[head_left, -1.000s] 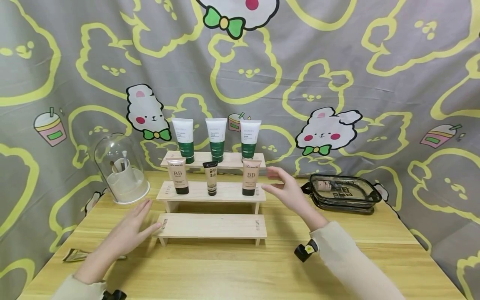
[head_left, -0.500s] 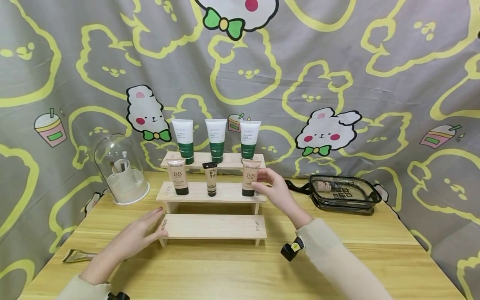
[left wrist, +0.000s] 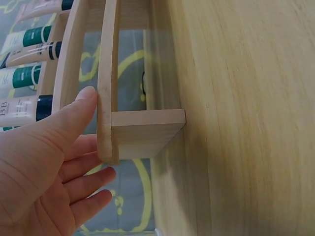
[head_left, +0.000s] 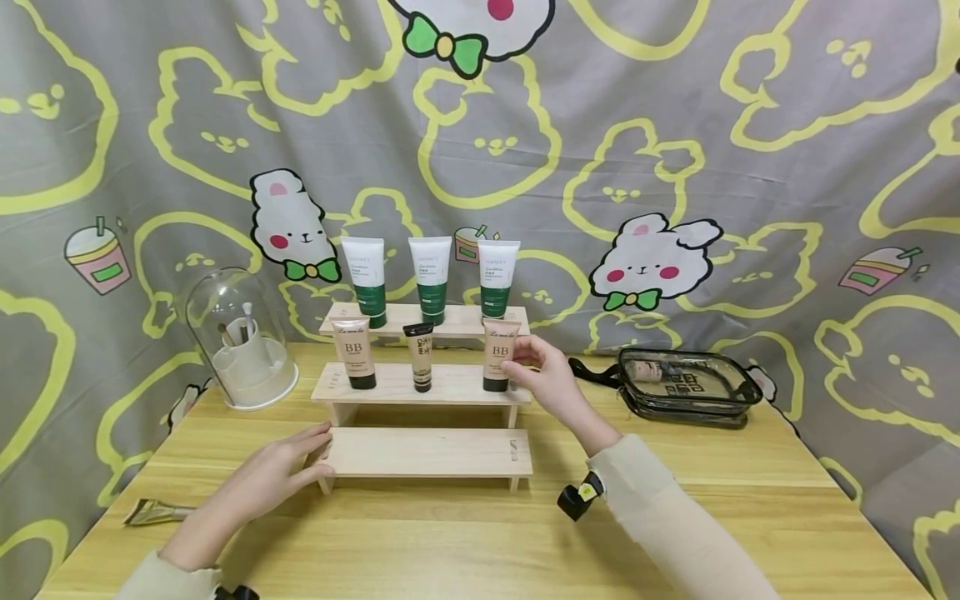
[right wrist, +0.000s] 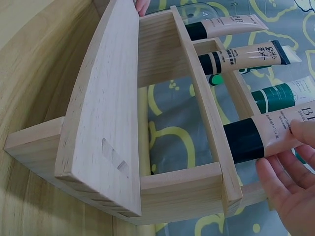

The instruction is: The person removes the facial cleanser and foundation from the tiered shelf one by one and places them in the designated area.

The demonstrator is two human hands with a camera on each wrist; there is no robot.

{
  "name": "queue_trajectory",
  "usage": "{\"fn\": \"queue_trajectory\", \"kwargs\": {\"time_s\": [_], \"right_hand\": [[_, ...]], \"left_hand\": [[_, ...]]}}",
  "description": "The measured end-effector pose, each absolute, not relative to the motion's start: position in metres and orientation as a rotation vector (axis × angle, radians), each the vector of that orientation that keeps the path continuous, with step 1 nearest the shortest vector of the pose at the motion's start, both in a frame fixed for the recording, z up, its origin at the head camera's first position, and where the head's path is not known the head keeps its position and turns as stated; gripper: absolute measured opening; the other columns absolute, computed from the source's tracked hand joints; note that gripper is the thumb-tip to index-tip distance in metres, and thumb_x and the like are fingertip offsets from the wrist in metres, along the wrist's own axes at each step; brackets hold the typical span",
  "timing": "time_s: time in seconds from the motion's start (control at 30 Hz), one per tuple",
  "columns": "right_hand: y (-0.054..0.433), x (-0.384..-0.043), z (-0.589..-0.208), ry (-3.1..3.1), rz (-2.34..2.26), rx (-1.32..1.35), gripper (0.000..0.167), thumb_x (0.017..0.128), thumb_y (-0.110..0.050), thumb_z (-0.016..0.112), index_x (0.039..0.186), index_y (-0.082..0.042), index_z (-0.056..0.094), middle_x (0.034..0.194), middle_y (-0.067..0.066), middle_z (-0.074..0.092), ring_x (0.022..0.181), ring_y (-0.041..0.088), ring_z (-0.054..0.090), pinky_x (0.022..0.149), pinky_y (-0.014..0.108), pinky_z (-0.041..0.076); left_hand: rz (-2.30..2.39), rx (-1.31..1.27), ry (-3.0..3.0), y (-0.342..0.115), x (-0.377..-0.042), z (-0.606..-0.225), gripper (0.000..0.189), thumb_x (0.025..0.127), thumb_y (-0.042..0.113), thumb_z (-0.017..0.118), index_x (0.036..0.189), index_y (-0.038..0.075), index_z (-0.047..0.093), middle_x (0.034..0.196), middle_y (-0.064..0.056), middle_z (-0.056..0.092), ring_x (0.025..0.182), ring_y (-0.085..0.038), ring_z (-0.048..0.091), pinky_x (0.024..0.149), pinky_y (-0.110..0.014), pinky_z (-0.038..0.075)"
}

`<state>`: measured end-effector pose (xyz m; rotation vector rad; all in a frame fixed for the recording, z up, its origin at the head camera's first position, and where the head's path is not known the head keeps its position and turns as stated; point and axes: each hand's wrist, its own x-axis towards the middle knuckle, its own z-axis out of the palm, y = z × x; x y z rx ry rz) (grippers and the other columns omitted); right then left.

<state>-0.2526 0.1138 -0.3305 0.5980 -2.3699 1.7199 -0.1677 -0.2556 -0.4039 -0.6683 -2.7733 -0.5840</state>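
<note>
In the head view my right hand (head_left: 551, 377) pinches the right-hand BB cream tube (head_left: 498, 350), which stands cap down on the middle step of a wooden display stand (head_left: 431, 450). The right wrist view has the thumb on one side of this pink tube (right wrist: 275, 130) and fingers on the other. My left hand (head_left: 272, 475) rests at the left end of the lowest step, fingers loosely bent. Close up, its thumb touches the board (left wrist: 106, 88) and fingertips meet its end. Another BB cream tube (head_left: 354, 354) and a small black-topped tube (head_left: 422, 358) share the middle step.
White and green tubes (head_left: 432, 279) line the top step. Brushes in a holder sit under a clear dome (head_left: 240, 342) at left. A black-trimmed clear pouch (head_left: 686, 387) lies at right, and a gold-coloured brush (head_left: 157, 511) lies near my left forearm. A patterned curtain hangs behind.
My right hand has moved left from beside the stand and taken hold of the right BB cream tube. My left hand has shifted slightly right onto the lowest step's end.
</note>
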Motion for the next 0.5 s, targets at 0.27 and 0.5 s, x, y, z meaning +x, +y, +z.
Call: {"fn": "queue_trajectory", "kwargs": {"time_s": [0.27, 0.5], "right_hand": [[0.12, -0.264, -0.344, -2.344, 1.703, 0.613, 0.022, 0.085, -0.005, 0.066, 0.103, 0.004, 0.058, 0.097, 0.016, 0.063, 0.092, 0.027, 0.059, 0.083, 0.036, 0.049], [0.129, -0.26, -0.344, -2.353, 1.686, 0.599, 0.022, 0.085, -0.007, 0.066, 0.103, 0.003, 0.058, 0.096, 0.014, 0.064, 0.09, 0.026, 0.06, 0.082, 0.037, 0.05]], "left_hand": [[-0.588, -0.687, -2.76, -0.258, -0.167, -0.405, 0.048, 0.082, 0.029, 0.068, 0.115, -0.006, 0.061, 0.125, -0.02, 0.054, 0.108, -0.038, 0.053, 0.089, -0.051, 0.044], [-0.595, -0.691, -2.763, -0.258, -0.167, -0.404, 0.046, 0.082, 0.028, 0.068, 0.113, -0.005, 0.062, 0.123, -0.021, 0.055, 0.106, -0.038, 0.055, 0.088, -0.051, 0.044]]}}
